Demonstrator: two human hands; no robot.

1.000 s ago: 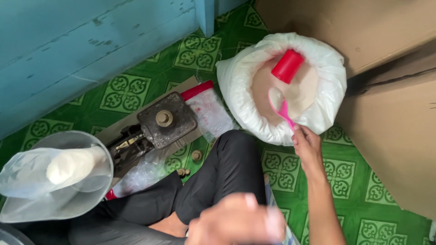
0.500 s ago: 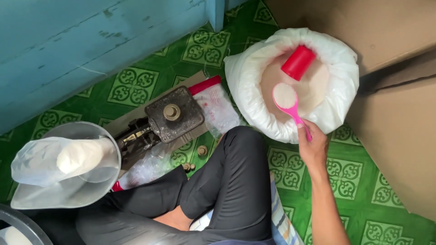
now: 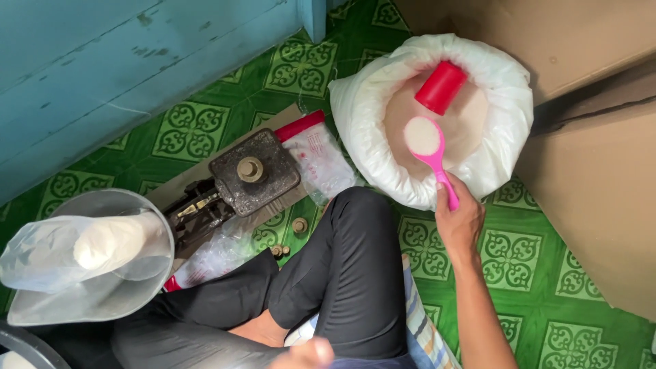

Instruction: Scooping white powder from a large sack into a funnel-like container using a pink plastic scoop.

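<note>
My right hand (image 3: 459,222) grips the handle of a pink spoon (image 3: 430,154) heaped with white powder, held level above the open white sack (image 3: 506,96). The sack holds pale powder, and a red cup (image 3: 441,87) lies tilted in it. Only a blurred part of my left hand (image 3: 306,354) shows at the bottom edge, by my black-trousered knee (image 3: 348,273); I cannot see its fingers. To the left, a clear scale pan (image 3: 102,301) carries a plastic bag of white powder (image 3: 109,239).
A dark metal balance scale (image 3: 249,174) stands on a board on the green patterned floor (image 3: 519,253), with small brass weights (image 3: 299,225) beside it. Empty clear bags with red strips (image 3: 318,157) lie near the sack. A blue wooden wall (image 3: 102,61) is behind, and brown cardboard (image 3: 601,205) is at right.
My right hand has lifted the pink spoon, now full of powder, up out of the sack. My left hand has dropped toward the bottom edge of the view.
</note>
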